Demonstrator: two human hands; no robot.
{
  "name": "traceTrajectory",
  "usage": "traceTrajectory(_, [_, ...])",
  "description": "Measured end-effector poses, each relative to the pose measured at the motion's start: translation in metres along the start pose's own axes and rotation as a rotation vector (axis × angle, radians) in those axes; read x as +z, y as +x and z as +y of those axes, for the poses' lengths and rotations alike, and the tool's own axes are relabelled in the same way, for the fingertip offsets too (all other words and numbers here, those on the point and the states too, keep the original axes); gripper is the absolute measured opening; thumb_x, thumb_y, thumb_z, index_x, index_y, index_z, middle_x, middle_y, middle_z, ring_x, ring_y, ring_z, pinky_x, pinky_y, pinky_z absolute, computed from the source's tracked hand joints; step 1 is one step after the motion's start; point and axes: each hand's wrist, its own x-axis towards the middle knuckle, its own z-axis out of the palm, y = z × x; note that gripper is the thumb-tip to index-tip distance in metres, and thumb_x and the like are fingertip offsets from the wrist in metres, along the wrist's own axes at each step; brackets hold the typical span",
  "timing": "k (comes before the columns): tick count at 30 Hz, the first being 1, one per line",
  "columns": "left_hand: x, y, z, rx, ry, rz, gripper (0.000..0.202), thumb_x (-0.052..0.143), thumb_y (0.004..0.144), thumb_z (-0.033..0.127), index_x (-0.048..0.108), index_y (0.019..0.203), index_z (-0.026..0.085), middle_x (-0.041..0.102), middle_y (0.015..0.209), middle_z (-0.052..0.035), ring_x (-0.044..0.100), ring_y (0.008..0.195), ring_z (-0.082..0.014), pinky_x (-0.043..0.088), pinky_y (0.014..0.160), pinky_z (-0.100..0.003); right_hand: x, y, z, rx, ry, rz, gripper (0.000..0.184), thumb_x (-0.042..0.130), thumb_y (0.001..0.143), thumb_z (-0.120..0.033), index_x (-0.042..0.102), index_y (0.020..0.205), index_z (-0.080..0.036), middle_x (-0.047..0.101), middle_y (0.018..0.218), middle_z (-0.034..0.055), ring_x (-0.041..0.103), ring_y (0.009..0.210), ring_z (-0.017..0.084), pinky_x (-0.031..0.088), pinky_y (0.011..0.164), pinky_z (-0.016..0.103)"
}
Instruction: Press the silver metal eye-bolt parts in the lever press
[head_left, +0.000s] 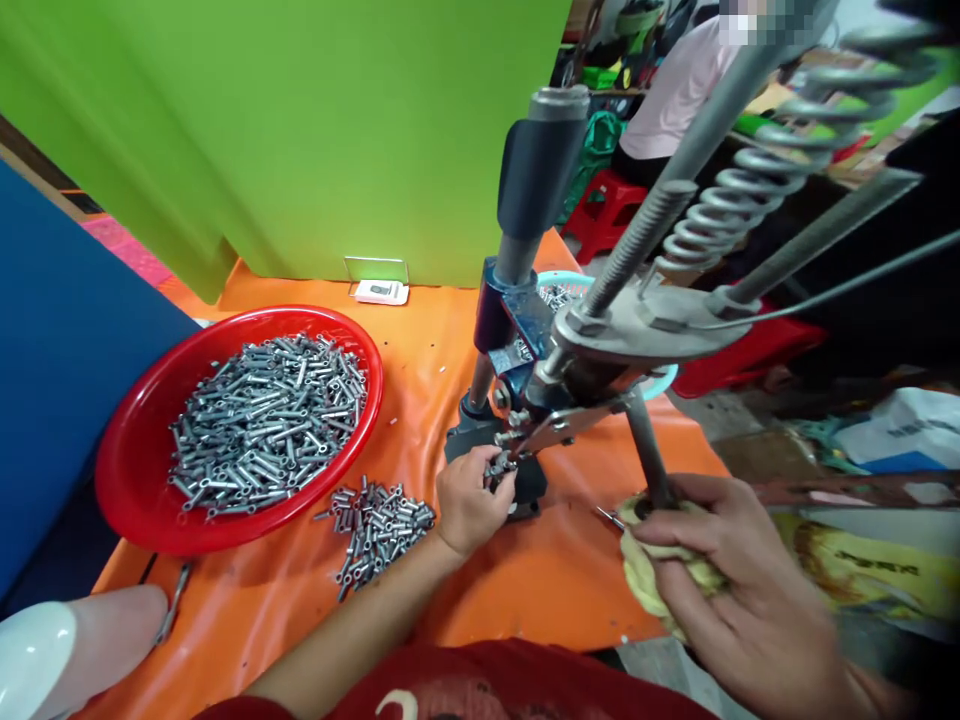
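Note:
My left hand [469,500] is closed in a pinch on a few small metal parts [501,467], held at the base of a hand press [525,330]. My right hand [720,570] is wrapped round the cloth-padded end [646,575] of the press lever [646,450], low at the right. A loose pile of small metal sleeves [379,530] lies on the orange sheet just left of my left hand. A red bowl [135,470] heaped with the same metal parts stands further left.
The orange sheet [420,330] covers the table. A green board [300,130] stands behind. A blue panel [60,340] is at the left, a white object [45,650] at the bottom left. A large spring [780,150] and rods rise at the right. Another person sits behind.

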Motion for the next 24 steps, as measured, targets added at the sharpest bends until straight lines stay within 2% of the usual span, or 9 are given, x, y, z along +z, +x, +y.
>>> traceTrajectory(3, [-0.001, 0.000, 0.001, 0.035, 0.018, 0.015, 0.020, 0.063, 0.073, 0.026, 0.061, 0.090, 0.017, 0.058, 0.060, 0.0001, 0.056, 0.057, -0.0145, 0.039, 0.056, -0.026, 0.020, -0.003, 0.011, -0.025, 0.045, 0.049, 0.019, 0.050, 0.077, -0.008, 0.057, 0.090, -0.020, 0.048, 0.105, 0.0081, 0.052, 0.096, 0.016, 0.047, 0.076, 0.029])
traceTrajectory(8, [-0.001, -0.001, 0.000, 0.072, 0.022, -0.006, 0.027, 0.058, 0.070, 0.022, 0.060, 0.096, 0.016, 0.058, 0.063, -0.0021, 0.056, 0.060, -0.0167, 0.040, 0.057, -0.028, 0.077, 0.001, 0.040, -0.129, 0.088, 0.218, 0.025, 0.054, 0.072, -0.006, 0.056, 0.093, -0.020, 0.044, 0.107, 0.0095, 0.051, 0.099, 0.018, 0.049, 0.080, 0.032])
traceTrajectory(11, [0.000, -0.002, -0.002, 0.050, -0.026, -0.049, 0.030, 0.056, 0.070, 0.021, 0.061, 0.099, 0.016, 0.061, 0.068, -0.0038, 0.057, 0.064, -0.0175, 0.043, 0.061, -0.029, 0.091, 0.003, 0.047, -0.125, 0.082, 0.228, 0.025, 0.055, 0.071, -0.008, 0.056, 0.093, -0.020, 0.046, 0.105, 0.0101, 0.048, 0.105, 0.022, 0.049, 0.082, 0.036])
traceTrajectory(15, [-0.003, -0.001, -0.003, -0.015, -0.157, -0.083, 0.028, 0.057, 0.074, 0.028, 0.062, 0.100, 0.019, 0.065, 0.077, -0.0043, 0.058, 0.069, -0.0161, 0.046, 0.068, -0.028, 0.079, -0.003, 0.041, -0.081, 0.146, 0.195, 0.026, 0.053, 0.074, -0.010, 0.057, 0.098, -0.019, 0.044, 0.109, 0.0115, 0.050, 0.104, 0.020, 0.049, 0.084, 0.036])
traceTrajectory(18, [-0.007, 0.003, 0.002, -0.079, -0.339, -0.110, 0.022, 0.057, 0.079, 0.036, 0.065, 0.091, 0.019, 0.065, 0.078, -0.0034, 0.058, 0.071, -0.0148, 0.047, 0.070, -0.027, 0.068, -0.008, 0.035, -0.024, 0.199, 0.161, 0.028, 0.054, 0.076, -0.011, 0.056, 0.102, -0.019, 0.046, 0.107, 0.0111, 0.050, 0.105, 0.020, 0.050, 0.085, 0.034])
traceTrajectory(21, [-0.010, 0.005, 0.011, -0.253, -0.568, -0.154, 0.025, 0.060, 0.078, 0.042, 0.063, 0.079, 0.017, 0.063, 0.069, -0.0014, 0.057, 0.066, -0.0132, 0.045, 0.065, -0.025, 0.053, -0.006, 0.029, 0.073, 0.330, 0.089, 0.019, 0.055, 0.078, -0.018, 0.058, 0.097, -0.018, 0.052, 0.097, 0.0090, 0.053, 0.096, 0.018, 0.050, 0.080, 0.030])
traceTrajectory(24, [-0.014, 0.005, 0.019, -0.495, -0.866, -0.247, 0.034, 0.067, 0.071, 0.047, 0.060, 0.075, 0.015, 0.051, 0.052, 0.0040, 0.045, 0.047, -0.0077, 0.035, 0.049, -0.021, 0.021, 0.000, 0.018, 0.238, 0.577, -0.072, 0.014, 0.059, 0.078, -0.028, 0.060, 0.085, -0.016, 0.055, 0.084, 0.0061, 0.056, 0.075, 0.013, 0.050, 0.067, 0.025])
